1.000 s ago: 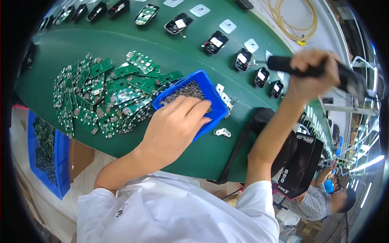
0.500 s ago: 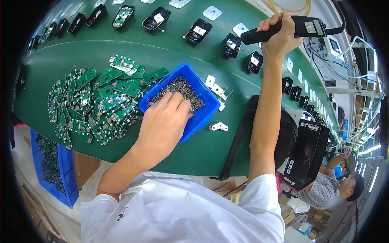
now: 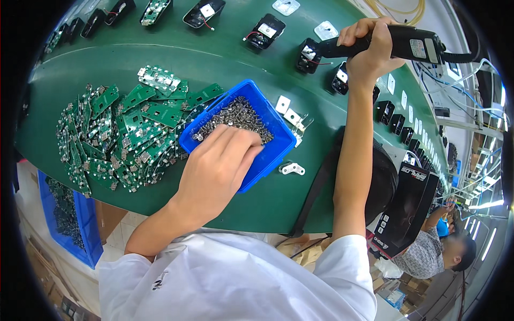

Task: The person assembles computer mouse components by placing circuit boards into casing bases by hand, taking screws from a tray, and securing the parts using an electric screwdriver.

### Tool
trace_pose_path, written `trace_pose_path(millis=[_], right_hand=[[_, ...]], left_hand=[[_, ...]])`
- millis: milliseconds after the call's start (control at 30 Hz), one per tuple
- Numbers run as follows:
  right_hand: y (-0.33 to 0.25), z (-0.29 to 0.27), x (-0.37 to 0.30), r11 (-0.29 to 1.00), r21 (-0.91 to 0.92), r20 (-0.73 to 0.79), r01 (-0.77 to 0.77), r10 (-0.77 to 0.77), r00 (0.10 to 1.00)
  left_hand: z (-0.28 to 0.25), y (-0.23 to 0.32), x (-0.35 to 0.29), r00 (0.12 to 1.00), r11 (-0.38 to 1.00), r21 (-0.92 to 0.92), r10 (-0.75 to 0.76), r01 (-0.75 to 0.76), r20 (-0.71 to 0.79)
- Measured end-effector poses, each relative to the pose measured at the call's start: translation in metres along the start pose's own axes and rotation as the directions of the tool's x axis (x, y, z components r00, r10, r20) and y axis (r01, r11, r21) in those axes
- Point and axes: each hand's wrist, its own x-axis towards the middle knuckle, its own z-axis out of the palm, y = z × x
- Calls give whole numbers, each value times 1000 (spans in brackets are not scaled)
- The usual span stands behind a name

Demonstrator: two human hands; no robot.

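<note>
Our left hand (image 3: 214, 171) has its fingers bunched in the loose screws (image 3: 235, 115) inside the blue bin (image 3: 273, 158); can't tell if they're pinching one. Right hand (image 3: 372, 51) has its fingers wrapped round the black power driver (image 3: 404, 41). What's new: a second ago the driver's a blur further right, now its nose is over an open black housing (image 3: 306, 65), so we reckon it's fastening time. Circuit boards (image 3: 123, 128) sit heaped left of the bin on the green surface (image 3: 273, 206).

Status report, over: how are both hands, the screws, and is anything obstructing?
Left hand at screws in blue bin, grasp unclear. Right hand gripping black corded tool, pointed at black housing, contact unclear. No obstruction visible at blue bin.
</note>
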Motion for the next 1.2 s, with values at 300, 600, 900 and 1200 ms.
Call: trace_pose_path(millis=[300,600,900,1200], right_hand=[[11,-6,5,996,82,41,-36,33,999],[-65,-30,32,843,516,188,-148,57,980],[-190,10,-31,608,771,330,-190,-127,935],[-196,15,-35,560,812,314,-161,-187,931]], left_hand=[[-14,6,7,970,857,-454,-231,243,82],[-18,12,1,932,542,-806,-361,237,31],[-26,43,0,990,590,-807,-89,-37,-110],[-21,53,-12,993,508,-861,-87,-25,-80]])
